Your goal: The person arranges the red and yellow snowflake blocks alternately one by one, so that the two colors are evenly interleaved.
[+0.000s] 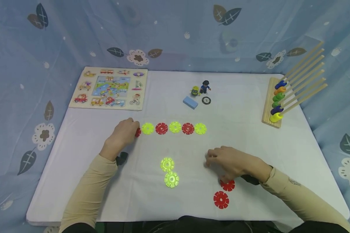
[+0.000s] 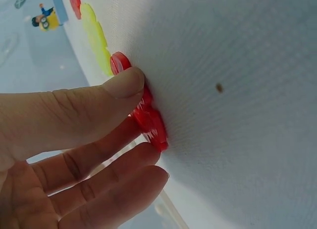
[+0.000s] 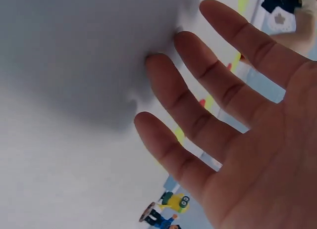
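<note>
My left hand (image 1: 120, 136) is at the left end of a row of notched plastic discs, its thumb and fingertips pinching a red disc (image 2: 151, 124) flat against the tabletop. Beside it the row continues rightward, from a yellow-green disc (image 1: 147, 128) and a red disc (image 1: 161, 128) to a yellow-green disc (image 1: 200, 128). My right hand (image 1: 233, 161) hovers low over the table with fingers spread and relaxed. Its thumb overlaps a red disc (image 1: 228, 186) in the head view; a second red disc (image 1: 221, 199) lies just nearer me. Nothing shows against its fingers in the right wrist view.
Two yellow-green discs (image 1: 171, 179) lie between the hands. Behind the row are a blue block (image 1: 190, 102), a dark ring (image 1: 206, 100) and two small figures (image 1: 205, 86). A picture puzzle board (image 1: 107, 106) is back left, a peg stacker with rings (image 1: 272, 122) back right.
</note>
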`<action>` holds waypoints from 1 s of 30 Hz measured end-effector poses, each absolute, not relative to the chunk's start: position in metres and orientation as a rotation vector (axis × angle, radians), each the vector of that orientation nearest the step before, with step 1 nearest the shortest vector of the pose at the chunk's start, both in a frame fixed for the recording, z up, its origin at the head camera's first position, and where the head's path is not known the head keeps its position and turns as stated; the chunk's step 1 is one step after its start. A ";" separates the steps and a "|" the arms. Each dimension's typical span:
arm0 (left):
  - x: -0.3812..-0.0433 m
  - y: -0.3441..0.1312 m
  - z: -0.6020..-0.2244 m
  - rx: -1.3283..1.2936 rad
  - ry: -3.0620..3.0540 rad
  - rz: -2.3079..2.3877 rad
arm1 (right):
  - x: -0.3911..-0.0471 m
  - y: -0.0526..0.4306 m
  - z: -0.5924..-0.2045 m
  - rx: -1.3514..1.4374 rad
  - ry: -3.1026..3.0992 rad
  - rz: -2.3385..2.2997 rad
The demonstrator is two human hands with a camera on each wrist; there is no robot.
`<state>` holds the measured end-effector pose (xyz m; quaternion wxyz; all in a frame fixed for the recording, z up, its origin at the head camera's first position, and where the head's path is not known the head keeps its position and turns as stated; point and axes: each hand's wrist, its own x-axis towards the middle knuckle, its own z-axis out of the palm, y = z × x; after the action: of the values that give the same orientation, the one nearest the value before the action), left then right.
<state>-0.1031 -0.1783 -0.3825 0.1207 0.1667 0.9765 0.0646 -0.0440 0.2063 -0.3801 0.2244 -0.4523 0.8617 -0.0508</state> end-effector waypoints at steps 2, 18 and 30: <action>-0.103 -0.178 -0.383 0.487 2.850 0.183 | -0.036 0.212 -0.380 -1.215 2.363 -0.128; -0.103 -0.178 -0.384 0.480 2.847 0.174 | -0.005 0.229 -0.389 -1.305 2.472 0.037; -0.104 -0.178 -0.384 0.479 2.843 0.182 | -0.001 0.228 -0.394 -1.274 2.489 -0.007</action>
<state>-0.1040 -0.1777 -0.3835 0.1259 0.1645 0.9763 0.0625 -0.0013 0.2280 -0.3940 0.1718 -0.4489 0.8769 -0.0023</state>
